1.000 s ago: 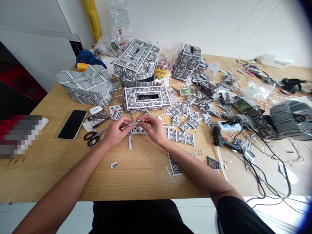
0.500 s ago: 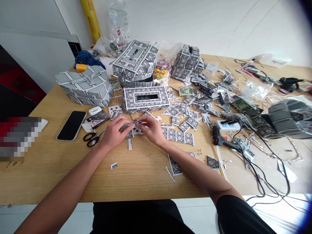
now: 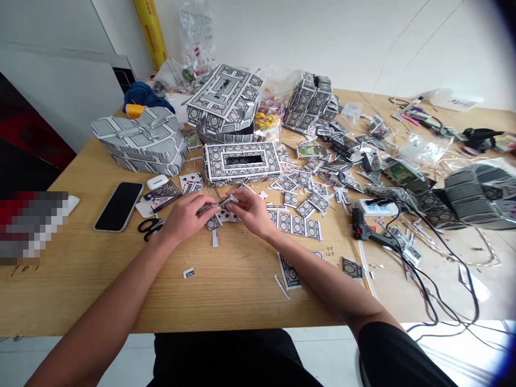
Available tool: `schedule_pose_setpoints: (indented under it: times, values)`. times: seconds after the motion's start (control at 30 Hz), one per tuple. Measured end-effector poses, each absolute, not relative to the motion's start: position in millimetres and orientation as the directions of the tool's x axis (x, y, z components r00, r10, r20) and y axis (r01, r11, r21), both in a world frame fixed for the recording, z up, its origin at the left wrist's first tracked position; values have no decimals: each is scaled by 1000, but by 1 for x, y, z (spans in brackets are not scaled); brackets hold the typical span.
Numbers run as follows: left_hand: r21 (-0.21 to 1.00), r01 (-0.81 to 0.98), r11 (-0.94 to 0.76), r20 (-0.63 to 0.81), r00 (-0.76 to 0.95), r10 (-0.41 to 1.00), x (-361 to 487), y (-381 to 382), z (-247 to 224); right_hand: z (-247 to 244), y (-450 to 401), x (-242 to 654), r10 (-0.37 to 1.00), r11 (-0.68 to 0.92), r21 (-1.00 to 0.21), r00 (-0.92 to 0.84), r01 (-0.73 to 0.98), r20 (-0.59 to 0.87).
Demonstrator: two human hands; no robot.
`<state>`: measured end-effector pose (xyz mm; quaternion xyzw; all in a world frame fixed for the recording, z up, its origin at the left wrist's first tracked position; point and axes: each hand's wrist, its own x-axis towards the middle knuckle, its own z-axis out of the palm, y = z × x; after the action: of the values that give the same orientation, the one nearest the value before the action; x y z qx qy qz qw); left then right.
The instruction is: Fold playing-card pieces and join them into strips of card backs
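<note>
Close together near the middle of the table, my left hand point(image 3: 187, 216) and my right hand point(image 3: 253, 212) pinch small folded card pieces point(image 3: 226, 202) between thumbs and fingers. The exact shape of the pieces is partly hidden by the fingers. Below the hands lie cut playing cards point(image 3: 213, 222) and a narrow white strip point(image 3: 215, 238). Just behind them stands a box covered in patterned cards point(image 3: 242, 171) with a dark slot on top. A row of joined cards point(image 3: 296, 226) lies to the right of my right hand.
Black-handled scissors point(image 3: 149, 227) and a phone point(image 3: 119, 207) lie at left. Card-covered baskets point(image 3: 141, 141) stand behind. Loose folded cards point(image 3: 342, 145) are heaped at back right. A glue gun point(image 3: 365, 230), power strip point(image 3: 377, 208) and cables lie at right.
My fingers have turned the small card piece, which now shows more of its patterned side. My left hand has shifted slightly and covers more of the scissors.
</note>
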<state>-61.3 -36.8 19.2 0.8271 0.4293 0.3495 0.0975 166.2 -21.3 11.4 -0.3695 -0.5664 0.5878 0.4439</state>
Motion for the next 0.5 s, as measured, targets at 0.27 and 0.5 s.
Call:
schedule_pose_setpoints:
  times: [0.27, 0.5]
  values:
    - [234, 770, -594, 204, 558, 804, -68, -35, 22, 8, -16, 169, 960, 39, -991, -269, -131, 74]
    - [274, 740, -614, 254, 561, 788, -63, -39, 28, 7, -16, 168, 958, -30, -981, -287, -193, 27]
